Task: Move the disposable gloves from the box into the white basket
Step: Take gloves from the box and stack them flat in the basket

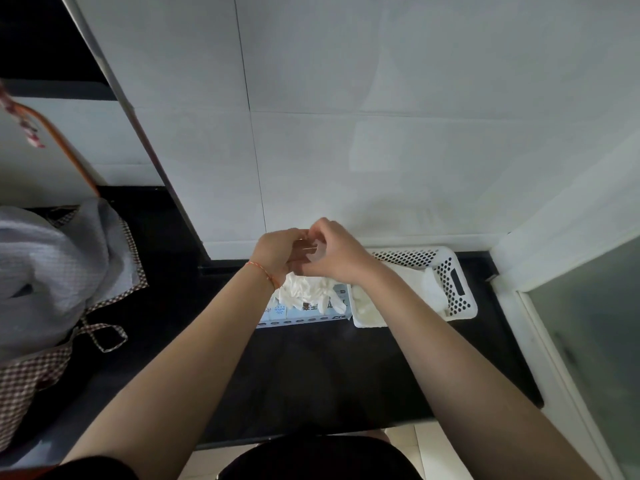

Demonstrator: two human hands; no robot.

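Forearms hide much of box and basket; left hand and right hand pinch something indistinct.

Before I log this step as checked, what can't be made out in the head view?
- What the left hand and right hand grip: the curled fingers hide it.
- How many gloves remain in the box: the wrists cover the far part of the box.
- Contents of the white basket: the right forearm crosses it; the white shapes inside blur together.
- Box print: too small to read.
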